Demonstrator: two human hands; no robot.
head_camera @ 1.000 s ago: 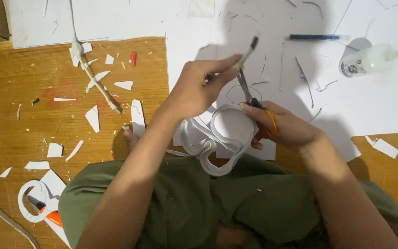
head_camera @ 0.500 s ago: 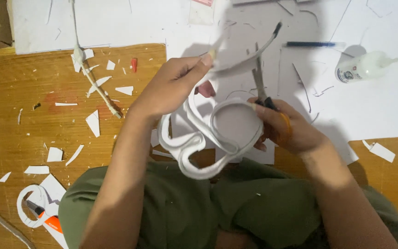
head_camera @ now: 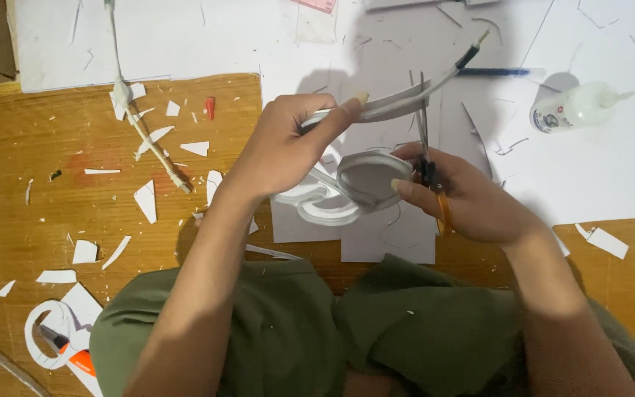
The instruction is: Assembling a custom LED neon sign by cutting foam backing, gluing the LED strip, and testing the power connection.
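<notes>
From the head view, the left hand (head_camera: 281,151) half hid the white strip (head_camera: 395,101) its closed grip pinched above the curled cutout (head_camera: 354,184), the right hand (head_camera: 472,202) covered the handles of the scissors (head_camera: 424,136) it gripped, over a wooden bench (head_camera: 38,198) strewn with scraps (head_camera: 145,200), white sheets (head_camera: 597,176) and a glue bottle (head_camera: 575,109).

The left hand (head_camera: 281,151) grips a curly white foam cutout (head_camera: 347,187), pinching its long strip up off the white sheet (head_camera: 611,169). The right hand (head_camera: 472,202) works orange-handled scissors (head_camera: 428,158), blades pointing far, right against that strip. A glue bottle (head_camera: 575,109) lies far right, a blue pen (head_camera: 494,72) beside it. White scraps (head_camera: 145,198) litter the wooden floor (head_camera: 31,184) at left.
</notes>
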